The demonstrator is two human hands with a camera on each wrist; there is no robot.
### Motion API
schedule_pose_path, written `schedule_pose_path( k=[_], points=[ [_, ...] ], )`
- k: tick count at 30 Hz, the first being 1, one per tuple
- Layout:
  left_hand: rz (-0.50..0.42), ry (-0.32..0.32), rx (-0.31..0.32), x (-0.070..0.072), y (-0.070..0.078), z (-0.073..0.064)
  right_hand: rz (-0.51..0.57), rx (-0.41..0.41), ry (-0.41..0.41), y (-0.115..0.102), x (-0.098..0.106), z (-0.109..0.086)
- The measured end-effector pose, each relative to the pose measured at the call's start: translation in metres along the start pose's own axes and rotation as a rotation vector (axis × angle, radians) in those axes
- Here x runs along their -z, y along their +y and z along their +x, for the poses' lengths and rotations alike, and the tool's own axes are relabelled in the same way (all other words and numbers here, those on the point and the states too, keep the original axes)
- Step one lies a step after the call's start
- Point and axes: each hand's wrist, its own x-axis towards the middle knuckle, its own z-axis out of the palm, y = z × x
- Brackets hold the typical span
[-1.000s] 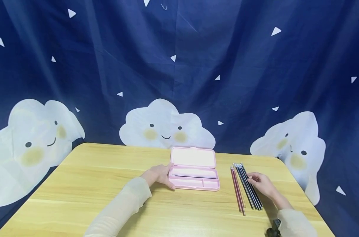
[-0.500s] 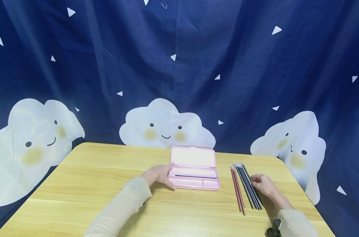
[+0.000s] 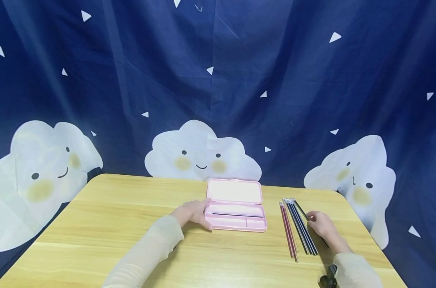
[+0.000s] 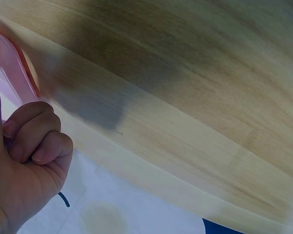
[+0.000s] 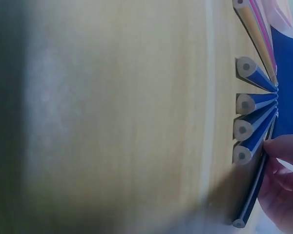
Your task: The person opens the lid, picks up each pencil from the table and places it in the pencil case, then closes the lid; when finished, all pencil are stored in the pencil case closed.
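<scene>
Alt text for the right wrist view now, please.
A right hand pinches a dark pencil beside four blue pencils, unsharpened ends facing the camera, on a wood-grain table. A yellow pencil and part of the pink case show near the top.

Your head view is bright, the pencil case lid [image 3: 234, 192] nearly washed out. Your left wrist view is dimmer, soft shadow darkening the wooden tabletop [image 4: 219, 102]; your right wrist view blurs darkly at left.
</scene>
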Motion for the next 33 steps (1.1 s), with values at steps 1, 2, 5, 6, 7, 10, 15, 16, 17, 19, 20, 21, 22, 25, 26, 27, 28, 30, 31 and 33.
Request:
schedule_pose_path(
  k=[1, 2, 5, 6, 7, 10, 15, 16, 17, 19, 20, 21, 22, 25, 26, 27, 28, 30, 31, 33],
  points=[
    [0.004, 0.000, 0.001, 0.000, 0.000, 0.000, 0.010, 0.000, 0.008, 0.001, -0.001, -0.001],
    [0.004, 0.000, 0.002, 0.000, 0.000, 0.000, 0.016, 0.000, 0.016, 0.003, -0.001, -0.001],
    [0.005, -0.003, 0.005, -0.001, 0.000, 0.000, 0.046, -0.009, 0.043, 0.007, -0.003, -0.001],
    [0.005, -0.002, 0.005, -0.001, 0.000, 0.000, 0.059, -0.012, 0.050, 0.008, -0.003, -0.001],
    [0.007, -0.002, 0.006, -0.001, 0.000, 0.000, 0.068, -0.015, 0.056, 0.008, -0.003, -0.001],
    [0.009, 0.002, 0.004, 0.000, 0.000, 0.000, 0.101, -0.009, 0.067, 0.004, -0.002, 0.001],
    [0.006, 0.006, 0.002, 0.001, 0.001, -0.001, 0.149, 0.044, 0.076, -0.011, -0.001, 0.004],
    [0.006, 0.006, 0.002, 0.001, 0.001, -0.001, 0.153, 0.058, 0.078, -0.014, -0.001, 0.004],
    [0.005, 0.006, 0.003, 0.001, 0.002, -0.002, 0.156, 0.073, 0.085, -0.017, -0.002, 0.005],
    [0.004, 0.005, 0.004, 0.002, 0.002, -0.002, 0.154, 0.109, 0.095, -0.022, -0.004, 0.007],
    [0.003, 0.004, 0.004, 0.002, 0.002, -0.002, 0.157, 0.124, 0.096, -0.025, -0.006, 0.008],
    [0.002, 0.004, 0.004, 0.002, 0.003, -0.002, 0.156, 0.142, 0.100, -0.028, -0.007, 0.009],
    [0.002, 0.004, 0.004, 0.002, 0.003, -0.002, 0.148, 0.159, 0.105, -0.030, -0.009, 0.010],
    [0.006, 0.004, 0.004, 0.002, 0.003, -0.002, 0.149, 0.191, 0.099, -0.038, -0.014, 0.014],
    [0.008, 0.005, 0.003, 0.002, 0.003, -0.002, 0.150, 0.196, 0.099, -0.040, -0.015, 0.016],
    [0.011, 0.005, 0.003, 0.002, 0.003, -0.002, 0.150, 0.199, 0.099, -0.043, -0.017, 0.018],
    [0.011, 0.005, 0.002, 0.001, 0.003, -0.001, 0.149, 0.206, 0.095, -0.045, -0.019, 0.019],
    [0.013, 0.006, -0.001, 0.001, 0.002, -0.001, 0.152, 0.225, 0.093, -0.050, -0.022, 0.022],
    [0.012, 0.006, -0.002, 0.001, 0.002, -0.001, 0.153, 0.235, 0.096, -0.053, -0.024, 0.024],
    [0.009, 0.005, -0.001, 0.000, 0.002, -0.001, 0.147, 0.261, 0.100, -0.058, -0.028, 0.026]
  ],
)
